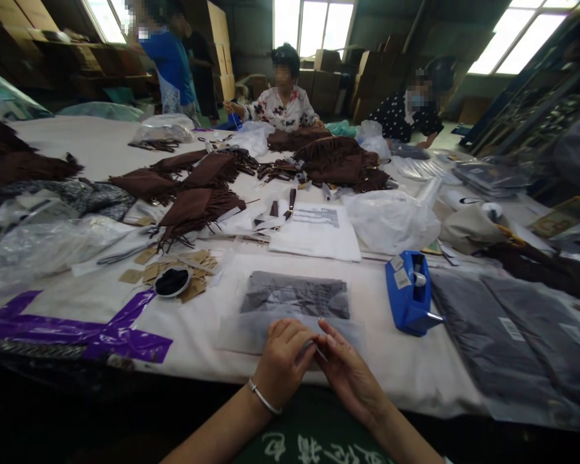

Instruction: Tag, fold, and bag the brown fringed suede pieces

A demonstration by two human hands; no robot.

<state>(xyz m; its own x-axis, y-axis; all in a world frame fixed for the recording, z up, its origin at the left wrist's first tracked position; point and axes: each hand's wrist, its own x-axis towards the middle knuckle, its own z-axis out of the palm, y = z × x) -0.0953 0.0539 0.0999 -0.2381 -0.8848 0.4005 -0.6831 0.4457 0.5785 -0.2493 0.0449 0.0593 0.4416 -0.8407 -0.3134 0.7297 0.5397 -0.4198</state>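
Note:
A dark grey folded item in a clear plastic bag [294, 295] lies flat on the white-covered table in front of me. Over the bag's near edge, my left hand [287, 348] is closed, its fingers curled and thumb pressed in; a silver bangle [265, 396] circles that wrist. My right hand [345, 367] meets it at the fingertips, with fingers bent and thumb drawn inward. A thin pale edge shows between the two hands, too small to name. To the right of the bag stands a blue tape dispenser [408, 293].
Bagged dark grey items [507, 341] lie at the right. Brown fringed pieces [198, 209] spread across the table's middle. Left of me are small brown cards [193, 267], a round dish [173, 282] with black contents and purple tape [77, 332]. Several people are beyond the table.

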